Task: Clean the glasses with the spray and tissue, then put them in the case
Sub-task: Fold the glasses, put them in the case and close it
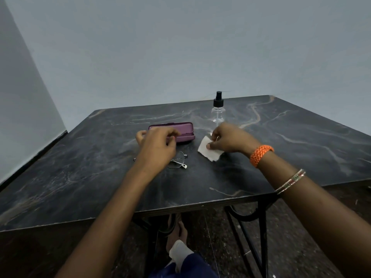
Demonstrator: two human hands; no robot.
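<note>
1. The glasses [177, 160] lie flat on the table [281, 141], partly hidden under the left hand [158, 145]; only 1 lens, a nose pad and the temple tips show.
2. The left hand hovers over them with fingers loosely curled. Nothing is visibly gripped, though whether a fingertip touches the frame cannot be told.
3. Just beyond the left hand's fingers sits the purple case [180, 133], which looks closed.
4. The right hand [228, 140] pinches a white tissue [208, 151] between thumb and fingers, with the tissue's lower edge resting on the table.
5. Beyond the right hand stands the spray bottle [217, 110], upright, clear with a black pump, apart from both hands.
6. An orange band [261, 155] and 2 thin bangles [291, 180] sit on the right wrist and forearm.
7. Progress, as a judgement: the task seems near its start. The tissue is in hand, but no spraying or wiping is evident, the lenses show no visible wetness, and the case holds nothing yet.
8. Left to do: lift the glasses, spray, wipe both lenses, open the case, lay them inside and shut it.
</note>
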